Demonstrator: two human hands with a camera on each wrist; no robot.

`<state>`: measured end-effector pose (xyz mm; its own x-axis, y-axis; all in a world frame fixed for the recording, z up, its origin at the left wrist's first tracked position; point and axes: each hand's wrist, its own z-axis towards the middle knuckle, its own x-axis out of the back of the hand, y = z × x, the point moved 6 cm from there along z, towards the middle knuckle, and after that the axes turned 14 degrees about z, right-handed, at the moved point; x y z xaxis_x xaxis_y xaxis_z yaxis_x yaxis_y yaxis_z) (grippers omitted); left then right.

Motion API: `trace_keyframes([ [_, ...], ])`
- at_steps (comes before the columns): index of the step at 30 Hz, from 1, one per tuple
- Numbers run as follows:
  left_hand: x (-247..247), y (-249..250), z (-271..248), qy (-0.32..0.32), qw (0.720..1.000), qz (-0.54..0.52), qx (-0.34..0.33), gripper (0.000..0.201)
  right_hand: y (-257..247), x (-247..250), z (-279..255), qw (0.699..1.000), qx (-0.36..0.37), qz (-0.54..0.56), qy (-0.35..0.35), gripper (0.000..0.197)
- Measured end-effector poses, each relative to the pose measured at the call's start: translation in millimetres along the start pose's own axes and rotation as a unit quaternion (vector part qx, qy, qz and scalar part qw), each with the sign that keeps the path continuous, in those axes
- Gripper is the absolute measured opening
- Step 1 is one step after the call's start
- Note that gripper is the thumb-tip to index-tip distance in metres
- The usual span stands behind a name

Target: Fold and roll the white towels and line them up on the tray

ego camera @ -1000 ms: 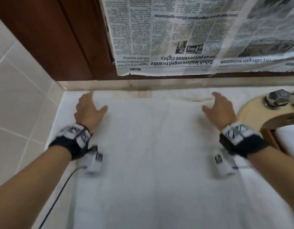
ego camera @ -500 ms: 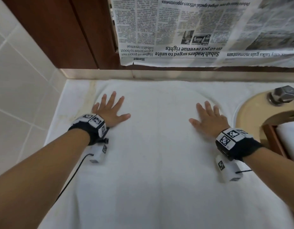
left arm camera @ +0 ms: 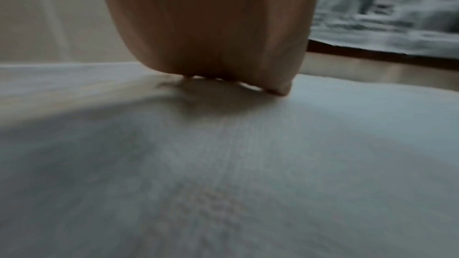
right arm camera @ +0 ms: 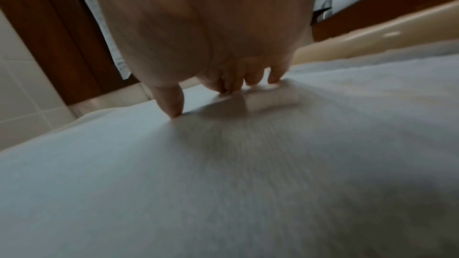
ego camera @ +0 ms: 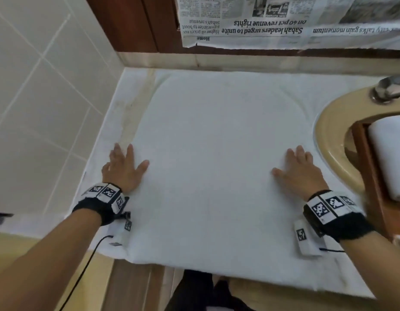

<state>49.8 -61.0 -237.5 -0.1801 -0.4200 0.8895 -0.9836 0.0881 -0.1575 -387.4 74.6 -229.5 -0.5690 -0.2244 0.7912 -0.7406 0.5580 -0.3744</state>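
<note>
A white towel (ego camera: pixel 217 167) lies spread flat over the counter, filling the middle of the head view. My left hand (ego camera: pixel 123 168) lies flat with straight fingers on the towel's left side. My right hand (ego camera: pixel 299 171) presses flat on its right side. At the right edge a wooden tray (ego camera: pixel 371 176) holds a rolled white towel (ego camera: pixel 389 153). In the left wrist view the left hand (left arm camera: pixel 211 26) rests on the towel (left arm camera: pixel 248 164). In the right wrist view the right hand (right arm camera: pixel 211 36) touches the towel (right arm camera: pixel 223 183) with its fingertips (right arm camera: pixel 174 109).
A beige sink rim (ego camera: pixel 329 135) with a metal tap (ego camera: pixel 387 88) lies right of the towel. Tiled wall (ego camera: pixel 37 97) closes the left. Newspaper (ego camera: pixel 261 21) hangs at the back. The counter's front edge (ego camera: pixel 194 268) runs below my wrists.
Both hands have slid toward me across the towel, from its far edge down to its near half, staying flat. The view has tilted down, showing the counter's front edge.
</note>
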Motion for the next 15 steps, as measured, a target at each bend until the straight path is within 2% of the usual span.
trace_keyframes([
  [3,-22.8,-6.2,-42.1,-0.004,1.000,-0.020,0.009,0.084,-1.4,-17.5,-41.2,0.999,0.025,-0.020,0.001,0.072],
  [6,-46.5,-17.4,-74.4,0.041,0.998,-0.036,0.006,0.077,21.4,-37.2,-75.1,1.000,0.001,-0.001,-0.002,0.074],
  [10,-55.3,-34.4,-83.8,0.091,0.995,-0.035,0.023,0.068,35.4,-34.8,-82.0,1.000,-0.009,0.003,0.017,0.073],
  [15,-62.8,-52.6,-84.5,0.097,0.993,-0.040,0.047,0.056,23.7,-45.1,-95.5,1.000,-0.010,-0.022,0.009,0.072],
])
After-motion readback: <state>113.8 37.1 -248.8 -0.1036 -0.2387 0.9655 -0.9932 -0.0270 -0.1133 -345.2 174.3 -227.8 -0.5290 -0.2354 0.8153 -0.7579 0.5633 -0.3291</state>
